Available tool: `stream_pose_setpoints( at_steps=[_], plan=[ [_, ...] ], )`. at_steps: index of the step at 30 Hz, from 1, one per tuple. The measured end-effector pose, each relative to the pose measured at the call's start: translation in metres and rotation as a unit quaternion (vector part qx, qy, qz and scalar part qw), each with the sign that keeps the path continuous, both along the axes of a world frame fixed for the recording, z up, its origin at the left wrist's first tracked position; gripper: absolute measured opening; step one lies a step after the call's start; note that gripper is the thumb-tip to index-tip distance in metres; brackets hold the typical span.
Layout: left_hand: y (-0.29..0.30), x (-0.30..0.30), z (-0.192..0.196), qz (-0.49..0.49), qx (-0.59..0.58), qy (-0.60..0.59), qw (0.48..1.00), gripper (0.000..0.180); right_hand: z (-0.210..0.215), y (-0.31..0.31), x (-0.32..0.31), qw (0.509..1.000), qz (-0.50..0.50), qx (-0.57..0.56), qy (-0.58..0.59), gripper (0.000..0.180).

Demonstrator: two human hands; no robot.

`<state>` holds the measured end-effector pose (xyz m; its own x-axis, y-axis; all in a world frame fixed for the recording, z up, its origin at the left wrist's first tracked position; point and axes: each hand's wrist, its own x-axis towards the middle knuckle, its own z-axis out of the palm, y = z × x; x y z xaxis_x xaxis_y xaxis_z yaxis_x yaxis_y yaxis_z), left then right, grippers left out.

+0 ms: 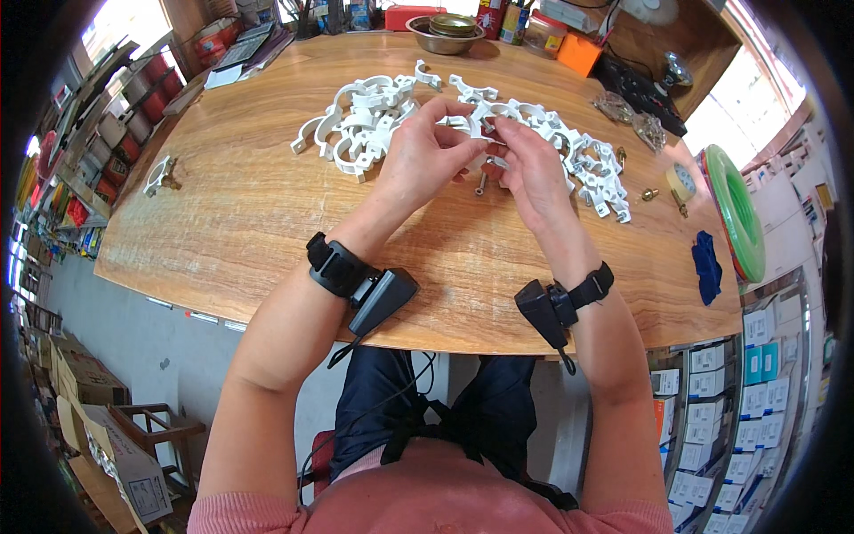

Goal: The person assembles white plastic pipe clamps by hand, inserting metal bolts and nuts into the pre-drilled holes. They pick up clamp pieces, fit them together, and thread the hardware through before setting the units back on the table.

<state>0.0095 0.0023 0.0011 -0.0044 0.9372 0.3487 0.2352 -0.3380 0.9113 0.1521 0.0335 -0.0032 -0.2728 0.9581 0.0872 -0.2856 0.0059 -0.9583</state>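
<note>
My left hand (pixel 429 151) is closed, thumb and fingers pinching a white plastic pipe clamp (pixel 458 121) above the table. Against it, from the other side, press the fingertips of my right hand (pixel 532 165); the exact grip is partly hidden. A silvery screw (pixel 496 162) shows under the right fingers. Just below the hands is another screw (pixel 481 183). Heaped to the left lie several large white clamp halves (pixel 360 125). Smaller white clamps (pixel 594 169) spread out on the right.
A single clamp with a brass fitting (pixel 160 175) lies far left on the wooden table (pixel 267 231). Brass fittings (pixel 649 194), a tape roll (pixel 681 181), a blue cloth (pixel 707 267) and green coiled tubing (pixel 734 214) are at the right. Metal bowls (pixel 445 36) stand behind.
</note>
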Motion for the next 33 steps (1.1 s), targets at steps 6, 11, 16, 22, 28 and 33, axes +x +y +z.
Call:
stream_pose_setpoints(
  at_steps=[6,11,16,22,28,33],
  plan=[
    [0.0011,-0.0006,-0.0016,-0.003,-0.002,-0.003,1.0,0.037,-0.002,0.0012,0.0011,0.997,0.031,-0.07,-0.001,0.029],
    [0.0014,-0.0008,-0.0013,-0.005,0.001,-0.008,1.0,0.037,-0.0025,-0.0006,0.0002,0.999,0.022,-0.041,0.001,0.024],
    [0.0017,-0.0014,-0.0028,-0.002,-0.001,0.003,1.0,0.037,-0.0045,0.001,0.0015,0.998,0.035,-0.037,0.023,0.018],
    [0.0028,-0.0015,-0.0038,0.005,0.003,0.004,1.0,0.036,-0.003,0.0009,0.0006,0.995,0.062,-0.059,0.057,0.023],
    [0.003,-0.0019,-0.0033,0.004,0.005,0.016,1.0,0.036,-0.0018,-0.0002,0.001,0.996,0.04,-0.071,0.029,0.029],
    [0.0017,-0.0011,-0.0021,0.007,-0.005,0.018,1.0,0.037,-0.0044,0.0019,0.0015,0.999,0.036,-0.038,0.006,0.022]
  ],
)
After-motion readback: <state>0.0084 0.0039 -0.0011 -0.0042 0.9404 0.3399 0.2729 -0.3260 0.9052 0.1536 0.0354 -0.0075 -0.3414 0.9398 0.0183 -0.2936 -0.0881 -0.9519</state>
